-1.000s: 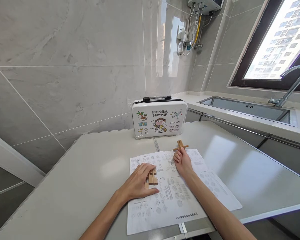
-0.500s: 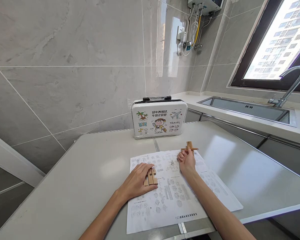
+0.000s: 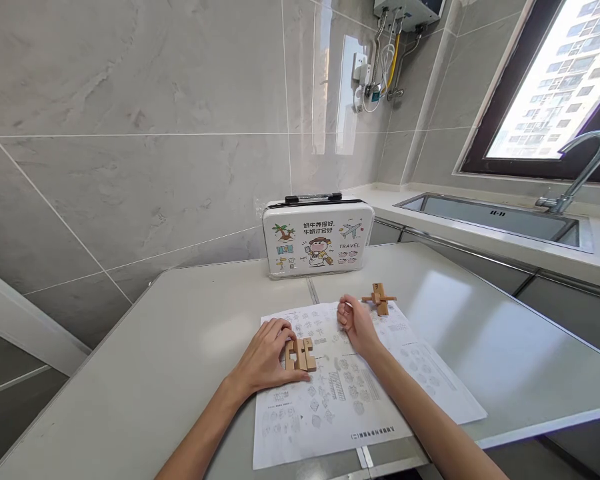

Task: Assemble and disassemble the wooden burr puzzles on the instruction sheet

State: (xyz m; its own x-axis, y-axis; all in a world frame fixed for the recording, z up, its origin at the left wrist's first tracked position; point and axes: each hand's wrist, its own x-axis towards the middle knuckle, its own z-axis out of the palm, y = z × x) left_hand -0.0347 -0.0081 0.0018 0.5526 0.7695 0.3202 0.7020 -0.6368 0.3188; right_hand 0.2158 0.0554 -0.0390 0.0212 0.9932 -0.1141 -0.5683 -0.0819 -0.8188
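Note:
Several notched wooden puzzle pieces (image 3: pixel 301 355) stand side by side on a printed instruction sheet (image 3: pixel 330 413). Around their left side curves my left hand (image 3: pixel 267 353), closed on them with the fingers at the far end and the thumb along the near end. My right hand (image 3: pixel 355 323) is over the upper part of the sheet, its fingers curled in and no object visible in them. Just right of it, at the sheet's far edge, rests a cross-shaped assembly of wooden pieces (image 3: pixel 379 300), apart from the hand.
A white cartoon-printed case (image 3: pixel 320 243) with a black handle stands at the back of the white table (image 3: pixel 155 373), near the tiled wall. To the right are a counter with a sink (image 3: pixel 495 213) and a faucet (image 3: pixel 587 167), below a window.
My right hand has let go of the cross-shaped wooden assembly and moved left. My left hand has shifted slightly left, so more of the wooden pieces shows.

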